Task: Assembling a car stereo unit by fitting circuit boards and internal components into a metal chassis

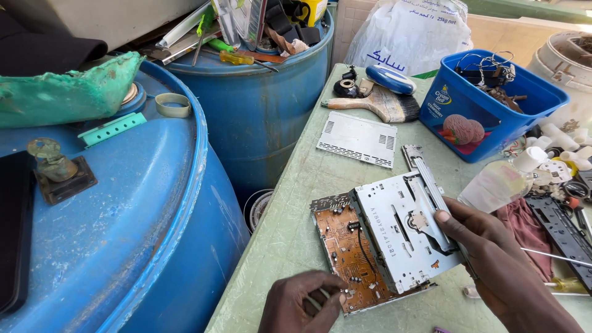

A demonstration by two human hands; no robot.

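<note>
Lower centre of the frame: right hand (493, 259) curled on the metal drive chassis (404, 231), thumb on top, left hand (305, 302) pinched closed at the brown circuit board (348, 256) edge on the green table (290, 209); prying unevenly could crack the board or tear its black wire (364, 250).

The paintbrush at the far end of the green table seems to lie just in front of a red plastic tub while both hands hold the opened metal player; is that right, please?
Not quite: the plastic tub is blue, not red, as the head view shows. The paintbrush does lie at the far end of the green table, to the tub's left, and the left hand and the right hand both hold the opened metal player.
</note>
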